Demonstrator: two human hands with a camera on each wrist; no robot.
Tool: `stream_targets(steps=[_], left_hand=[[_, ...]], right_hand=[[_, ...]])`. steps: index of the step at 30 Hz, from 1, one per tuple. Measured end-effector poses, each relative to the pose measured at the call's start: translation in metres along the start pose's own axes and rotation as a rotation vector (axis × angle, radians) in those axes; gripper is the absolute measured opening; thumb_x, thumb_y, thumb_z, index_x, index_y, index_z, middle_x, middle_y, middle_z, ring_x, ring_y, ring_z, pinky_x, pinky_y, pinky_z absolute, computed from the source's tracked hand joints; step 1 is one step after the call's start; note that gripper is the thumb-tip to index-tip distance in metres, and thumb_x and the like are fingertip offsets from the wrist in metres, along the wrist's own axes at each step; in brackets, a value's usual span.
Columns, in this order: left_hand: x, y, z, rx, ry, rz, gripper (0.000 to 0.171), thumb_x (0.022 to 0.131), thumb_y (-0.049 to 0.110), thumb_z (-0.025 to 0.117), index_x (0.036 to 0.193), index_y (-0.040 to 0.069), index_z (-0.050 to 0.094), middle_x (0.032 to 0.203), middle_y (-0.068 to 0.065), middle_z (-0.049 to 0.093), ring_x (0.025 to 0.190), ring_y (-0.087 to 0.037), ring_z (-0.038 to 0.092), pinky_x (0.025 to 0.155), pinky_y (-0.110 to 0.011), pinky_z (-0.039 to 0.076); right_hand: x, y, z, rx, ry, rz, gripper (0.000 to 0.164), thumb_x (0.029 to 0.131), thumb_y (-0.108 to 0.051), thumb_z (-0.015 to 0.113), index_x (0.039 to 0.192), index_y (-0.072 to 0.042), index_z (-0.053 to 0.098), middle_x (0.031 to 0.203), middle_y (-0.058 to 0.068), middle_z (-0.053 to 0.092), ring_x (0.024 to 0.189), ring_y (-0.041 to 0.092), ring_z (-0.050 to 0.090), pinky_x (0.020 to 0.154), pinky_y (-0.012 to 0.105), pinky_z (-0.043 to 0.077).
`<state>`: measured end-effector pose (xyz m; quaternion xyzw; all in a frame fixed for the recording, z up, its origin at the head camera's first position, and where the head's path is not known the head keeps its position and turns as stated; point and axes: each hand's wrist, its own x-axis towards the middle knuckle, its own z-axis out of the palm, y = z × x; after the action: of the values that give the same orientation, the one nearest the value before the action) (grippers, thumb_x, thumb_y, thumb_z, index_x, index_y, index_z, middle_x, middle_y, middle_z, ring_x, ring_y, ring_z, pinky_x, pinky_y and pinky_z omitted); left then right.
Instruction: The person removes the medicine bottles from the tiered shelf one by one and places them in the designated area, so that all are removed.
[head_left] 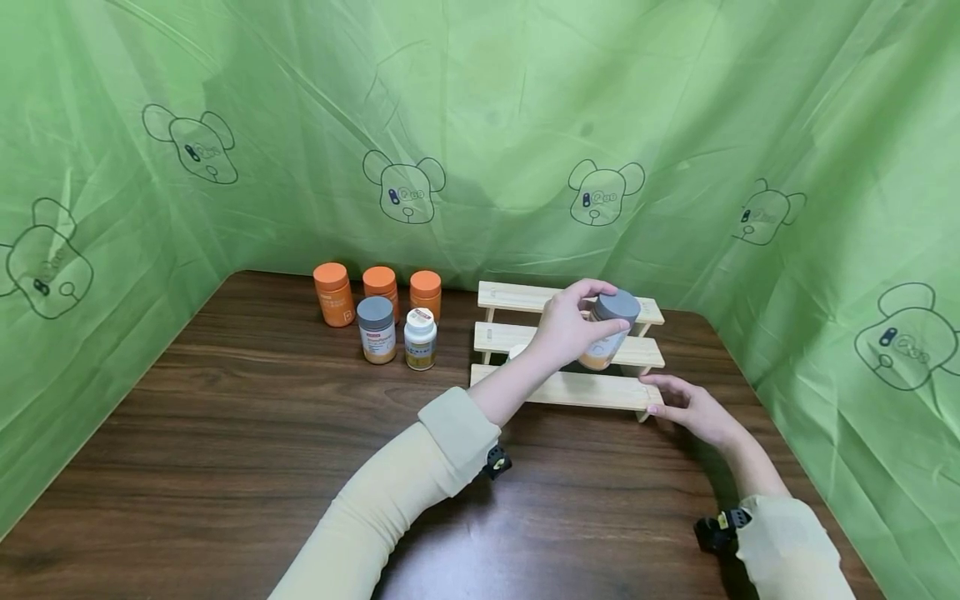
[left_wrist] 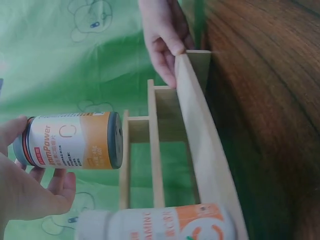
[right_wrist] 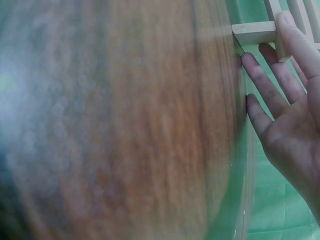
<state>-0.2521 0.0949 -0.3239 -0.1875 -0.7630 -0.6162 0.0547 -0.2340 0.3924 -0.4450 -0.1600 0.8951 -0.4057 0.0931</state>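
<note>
My left hand [head_left: 562,332] grips a supplement bottle [head_left: 604,348] by its grey lid, fingers and thumb around the lid. The bottle, with a white and orange label, hangs tilted over the middle of a three-step wooden display rack [head_left: 592,390]. In the left wrist view, its bottom end points toward the planks. At the right end of the front plank, my right hand [head_left: 697,414] holds the wood between thumb and fingers. A white bottle [left_wrist: 155,223] with an orange-and-white label stands at the rack, mostly hidden behind my left forearm in the head view.
Left of the rack stand several bottles: three orange ones [head_left: 334,296] at the back, a grey-lidded one [head_left: 377,332] and a small white-capped one [head_left: 421,340] in front. Green cloth [head_left: 502,108] encloses the back and sides of the dark wooden table [head_left: 247,467].
</note>
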Motion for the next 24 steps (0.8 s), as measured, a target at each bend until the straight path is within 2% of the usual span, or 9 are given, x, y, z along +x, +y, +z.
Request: stream_targets(steps=[9,15,24], left_hand=[[-0.006,0.015,-0.015,-0.043,-0.034,-0.007,0.043,0.074,0.026,0.082,0.113,0.022,0.063,0.114,0.008,0.065,0.096,-0.008,0.062,0.079,-0.027,0.048],[-0.011,0.023,-0.024,-0.081,-0.047,-0.013,0.042,0.074,0.023,0.082,0.112,0.021,0.064,0.111,0.007,0.066,0.096,-0.008,0.063,0.080,-0.029,0.048],[-0.017,0.038,-0.043,-0.056,-0.070,-0.016,0.042,0.075,0.027,0.081,0.114,0.024,0.063,0.108,0.011,0.065,0.098,-0.005,0.061,0.084,-0.031,0.048]], right_hand=[[0.000,-0.001,0.000,0.004,0.000,0.007,0.049,0.090,-0.023,0.066,0.135,-0.013,0.050,0.129,0.013,0.056,0.105,0.000,0.054,0.083,0.015,0.043],[0.000,0.001,0.000,-0.005,0.009,-0.023,0.049,0.089,-0.020,0.066,0.135,-0.012,0.051,0.126,0.014,0.057,0.104,-0.001,0.055,0.084,0.016,0.043],[0.000,-0.001,0.000,0.015,0.004,-0.020,0.049,0.089,-0.020,0.066,0.135,-0.012,0.051,0.128,0.014,0.056,0.104,-0.002,0.054,0.084,0.014,0.042]])
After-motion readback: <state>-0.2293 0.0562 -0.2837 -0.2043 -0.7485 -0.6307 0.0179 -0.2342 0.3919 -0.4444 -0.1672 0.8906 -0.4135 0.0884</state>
